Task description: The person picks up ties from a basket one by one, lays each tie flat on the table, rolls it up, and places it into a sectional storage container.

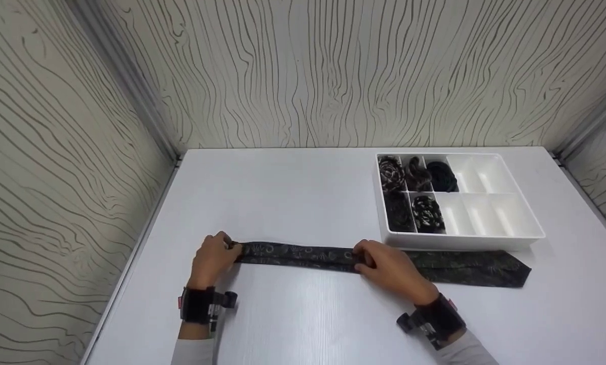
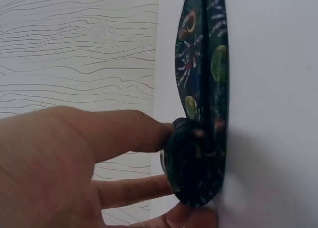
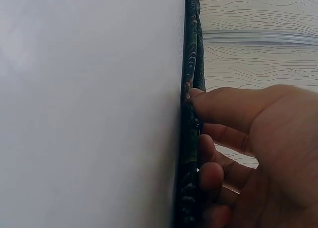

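Note:
A dark patterned necktie point(image 1: 298, 255) lies stretched from left to right on the table, its wide pointed end at the right below the tray. My left hand point(image 1: 214, 258) holds its left end; in the left wrist view that end forms a small roll point(image 2: 193, 163) between thumb and fingers. Partway along, my right hand point(image 1: 391, 268) pinches the necktie at its edges, with the thumb point(image 3: 223, 106) on the cloth in the right wrist view. The right hand covers a stretch of the cloth in the head view.
A white divided tray point(image 1: 531, 215) stands at the back right, just behind the necktie's wide end. Several compartments at its left hold dark rolled cloths point(image 1: 428, 214); those at its right show bare white floors. Wood-patterned walls point(image 1: 303, 76) enclose the white table point(image 1: 282, 314).

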Motion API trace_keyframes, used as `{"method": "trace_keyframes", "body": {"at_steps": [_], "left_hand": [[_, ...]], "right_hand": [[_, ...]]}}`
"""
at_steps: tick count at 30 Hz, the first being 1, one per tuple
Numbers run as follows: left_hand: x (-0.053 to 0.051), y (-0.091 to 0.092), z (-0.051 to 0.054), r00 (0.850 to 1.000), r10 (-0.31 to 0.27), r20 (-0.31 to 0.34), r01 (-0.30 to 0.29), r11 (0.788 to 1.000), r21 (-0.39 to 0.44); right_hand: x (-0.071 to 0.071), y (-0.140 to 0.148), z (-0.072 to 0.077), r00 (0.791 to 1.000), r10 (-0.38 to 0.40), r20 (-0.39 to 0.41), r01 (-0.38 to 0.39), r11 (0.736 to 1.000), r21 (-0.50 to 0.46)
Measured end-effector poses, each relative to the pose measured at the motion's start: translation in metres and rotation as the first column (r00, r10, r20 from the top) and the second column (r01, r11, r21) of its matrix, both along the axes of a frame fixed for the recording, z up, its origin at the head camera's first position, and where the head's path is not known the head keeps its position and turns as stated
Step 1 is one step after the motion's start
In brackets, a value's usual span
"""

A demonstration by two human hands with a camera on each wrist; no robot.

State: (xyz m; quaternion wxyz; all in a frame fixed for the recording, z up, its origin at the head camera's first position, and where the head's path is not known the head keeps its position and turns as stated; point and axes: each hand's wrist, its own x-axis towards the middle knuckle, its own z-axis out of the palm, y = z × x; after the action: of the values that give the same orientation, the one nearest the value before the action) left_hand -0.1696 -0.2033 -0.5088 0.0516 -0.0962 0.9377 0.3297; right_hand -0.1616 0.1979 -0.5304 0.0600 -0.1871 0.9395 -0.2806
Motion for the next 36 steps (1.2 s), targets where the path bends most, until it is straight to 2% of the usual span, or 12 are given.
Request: {"method": "trace_keyframes", "body": {"at_steps": [4,7,11,16,22,27,30,34,36], "left_hand": [[-0.003,0.010,-0.003,0.999,-0.006,-0.041,0.007,1.000,0.017],[-0.004,0.021,-0.005,0.994,-0.039,-0.102,0.040,0.999,0.000],[-0.004,0.032,-0.007,0.988,-0.078,-0.131,0.077,0.997,-0.015],[-0.001,0.036,-0.003,0.990,-0.097,-0.100,0.102,0.994,0.047],[0.001,0.030,0.006,0.979,-0.180,-0.092,0.191,0.974,0.122],[0.000,0.031,0.006,0.968,-0.231,-0.099,0.237,0.970,0.051],[0.003,0.029,0.007,0.949,-0.307,-0.071,0.310,0.950,0.032],[0.007,0.027,0.009,0.924,-0.380,-0.047,0.381,0.924,0.031],[0.007,0.026,0.010,0.926,-0.373,-0.049,0.375,0.927,0.013]], "right_hand": [[0.000,0.000,0.000,1.000,0.000,-0.003,0.000,1.000,0.009],[0.000,0.000,0.000,1.000,0.000,-0.012,0.001,1.000,0.015],[0.001,-0.001,0.000,1.000,0.001,-0.023,0.000,1.000,0.020],[0.004,0.000,0.003,1.000,0.007,0.013,-0.008,0.999,0.031],[0.004,-0.003,0.007,1.000,0.004,0.021,-0.005,0.998,0.056],[0.007,-0.014,0.013,0.999,0.030,-0.020,-0.029,0.997,0.072],[0.008,-0.028,0.016,0.994,0.080,-0.074,-0.076,0.995,0.058],[0.006,-0.054,0.020,0.976,0.154,-0.151,-0.149,0.988,0.046],[0.003,-0.067,0.022,0.962,0.195,-0.189,-0.191,0.981,0.040]]}}
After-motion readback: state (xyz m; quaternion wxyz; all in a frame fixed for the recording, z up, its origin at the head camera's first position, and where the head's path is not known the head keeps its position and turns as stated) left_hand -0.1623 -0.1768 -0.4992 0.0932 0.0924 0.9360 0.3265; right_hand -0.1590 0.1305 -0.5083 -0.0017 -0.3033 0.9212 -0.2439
